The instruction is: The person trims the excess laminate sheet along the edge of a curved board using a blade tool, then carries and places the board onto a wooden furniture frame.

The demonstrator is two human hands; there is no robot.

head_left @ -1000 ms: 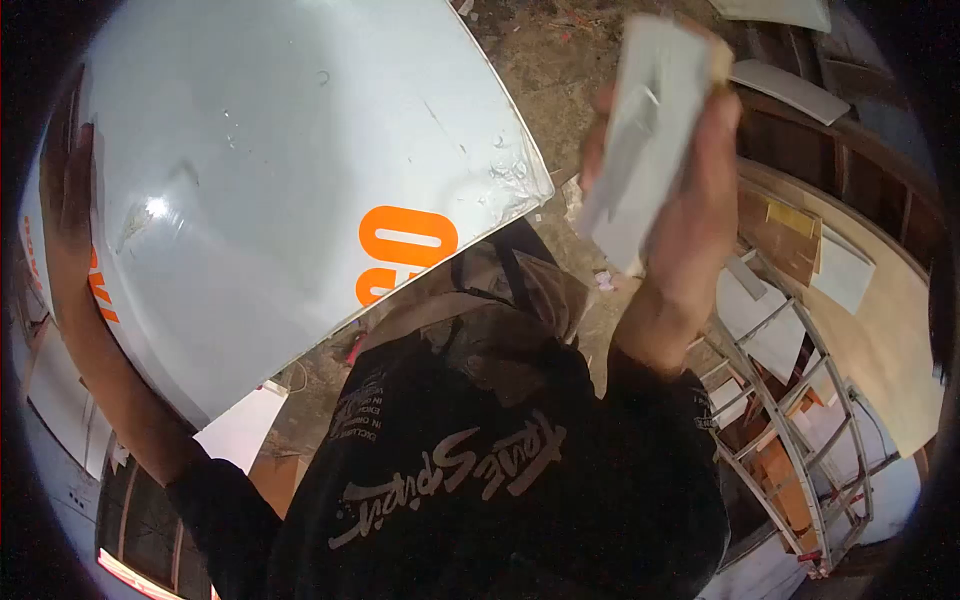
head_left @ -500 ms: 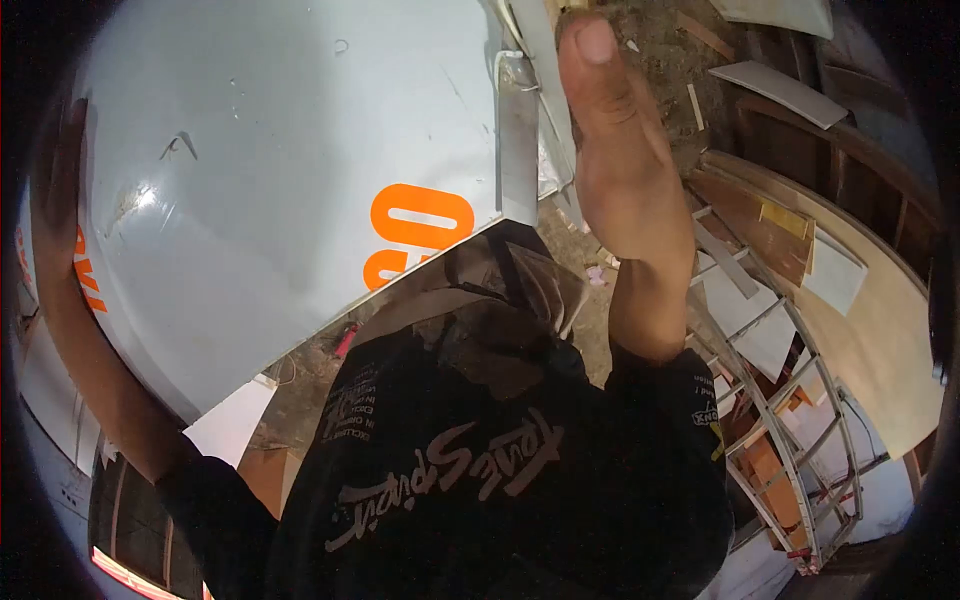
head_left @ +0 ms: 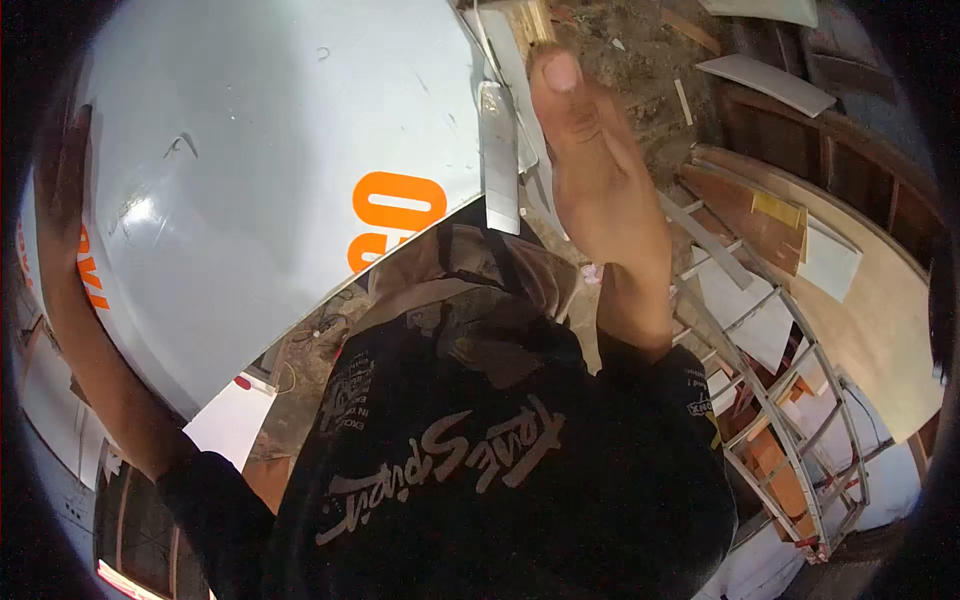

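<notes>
Head view: a large white panel point(head_left: 270, 130) is stretching across the upper left

The panel, marked with orange letters point(head_left: 405, 182), is spreading out just beyond the person's black shirt point(head_left: 540, 520). The left hand point(head_left: 62, 175) is touching the panel near its left side, its fingers pointing away and looking nearly straight; shadow is darkening it, so I cannot tell whether it is gripping. The right hand point(head_left: 608, 180) is touching a white block point(head_left: 514, 50) at the panel's right edge, the thumb pointing away with its tip beside the block's bare wood point(head_left: 537, 22). The other fingers are mostly hiding behind the thumb, so I cannot tell whether they are closing on the block. A pale strip point(head_left: 499, 160) is standing out just left of this hand, overlapping the panel's near right corner; whether it is joining the block, I cannot tell. On the person's right, a metal ladder point(head_left: 828, 372) is showing beside a broad tan board point(head_left: 880, 330). Farther off, a thin pale stick point(head_left: 684, 102) is lying on the dirty floor point(head_left: 650, 110).
</notes>
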